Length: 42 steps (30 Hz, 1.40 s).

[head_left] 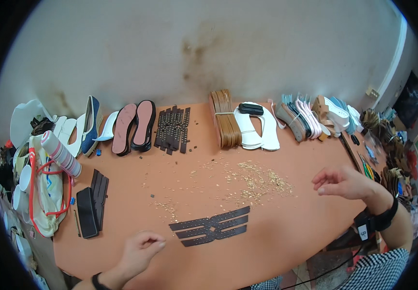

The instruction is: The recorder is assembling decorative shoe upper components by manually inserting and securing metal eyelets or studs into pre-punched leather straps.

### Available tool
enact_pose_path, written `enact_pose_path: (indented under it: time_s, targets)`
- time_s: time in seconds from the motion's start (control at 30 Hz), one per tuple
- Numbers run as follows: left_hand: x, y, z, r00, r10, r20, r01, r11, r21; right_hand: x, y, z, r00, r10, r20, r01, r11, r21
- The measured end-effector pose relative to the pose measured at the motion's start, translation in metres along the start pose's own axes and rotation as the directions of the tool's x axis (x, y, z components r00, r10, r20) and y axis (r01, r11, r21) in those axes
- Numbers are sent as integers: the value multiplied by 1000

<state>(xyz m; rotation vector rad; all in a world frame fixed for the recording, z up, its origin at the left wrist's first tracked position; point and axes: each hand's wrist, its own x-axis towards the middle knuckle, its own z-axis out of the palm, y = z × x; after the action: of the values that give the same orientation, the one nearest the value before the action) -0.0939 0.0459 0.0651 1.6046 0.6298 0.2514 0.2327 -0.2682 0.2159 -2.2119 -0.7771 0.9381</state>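
A dark brown strappy leather shoe upper (207,223) lies flat on the near middle of the table, dotted with small metal studs. My left hand (140,251) hovers to its left, not touching it. Thumb and fingertips there are pinched together, and whether anything tiny is between them cannot be made out. Off to the right, my right hand (346,184) is raised over the table, fingers loosely bent and apart from the thumb, with nothing visible in them. Between the hands, beyond the upper, small gold-coloured studs (263,181) lie scattered, densest toward the right.
Along the wall stand pink-lined soles (124,128), studded dark straps (172,129), a bundle of brown strips (225,121), white insoles (271,133) and more shoe parts. At left are a striped spray can (63,153), a black phone-like slab (87,212) and dark strips (100,193). Pliers (366,167) lie at right.
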Motion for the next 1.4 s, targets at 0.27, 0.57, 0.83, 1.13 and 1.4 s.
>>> enact_pose_path:
  time_s: [0.27, 0.57, 0.83, 1.13, 1.4]
  targets:
    - [-26, 65, -54, 991, -32, -126, 27, 999, -43, 31, 78, 58, 987, 129, 98, -150, 958, 243]
    - [-7, 26, -59, 887, -379, 263, 399, 916, -27, -67, -6, 20, 848, 489, 202, -464, 871, -159]
    - [21, 71, -77, 924, -205, 322, 147, 970, 194, 99, -38, -21, 956, 288, 58, -210, 808, -551]
    - [66, -20, 14, 991, -132, 11, 127, 920, -370, 266, 68, 5, 972, -221, -74, 44, 488, -872]
    - [85, -28, 29, 963, 8, -268, -174, 778, -604, 279, 84, -8, 953, -301, 27, 153, 404, -902]
